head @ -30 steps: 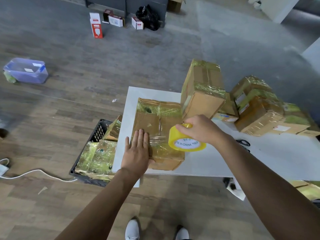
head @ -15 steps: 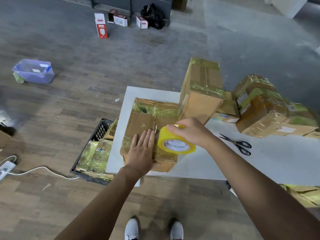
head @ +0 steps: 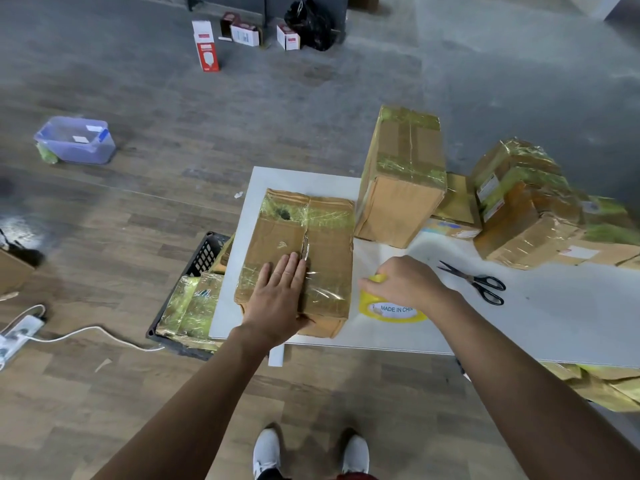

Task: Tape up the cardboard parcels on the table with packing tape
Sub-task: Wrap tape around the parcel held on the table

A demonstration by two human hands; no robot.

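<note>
Frame centre: flat brown parcel (head: 298, 247), glossy tape at both ends, centre seam bare. Left hand (head: 280, 299) flat on it; right hand (head: 405, 282) grips yellow tape roll (head: 388, 306) on surface (head: 554, 323).

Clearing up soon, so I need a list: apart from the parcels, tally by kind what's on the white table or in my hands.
Yellow roll of packing tape: 1, gripped by the right hand
Black-handled scissors: 1
Total: 2
</note>
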